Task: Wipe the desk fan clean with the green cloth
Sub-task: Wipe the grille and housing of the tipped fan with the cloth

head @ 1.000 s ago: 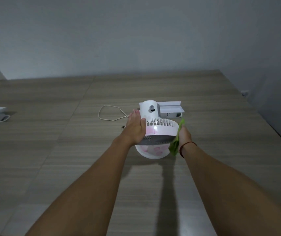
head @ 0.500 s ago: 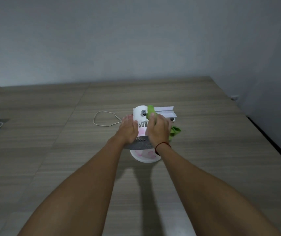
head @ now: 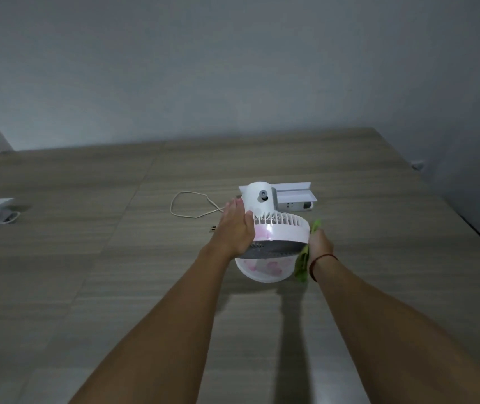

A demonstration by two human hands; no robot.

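Wiping the right side of the fan (head: 276, 225) with the green cloth (head: 305, 255), near the middle of the wooden table (head: 87, 258).

The left hand (head: 237, 228) lies flat on the left side of the fan, fingers straight and together. The right hand (head: 320, 244) presses the cloth on the fan's right rim, fingers closed around it. A white cable (head: 192, 205) lies to the left, and a white box (head: 294, 196) just behind the fan.

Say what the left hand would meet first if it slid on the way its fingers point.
Probably the fan's white motor housing, just off the left hand's fingers. If it slips past, the white box behind comes next. Depth is unclear from one view.
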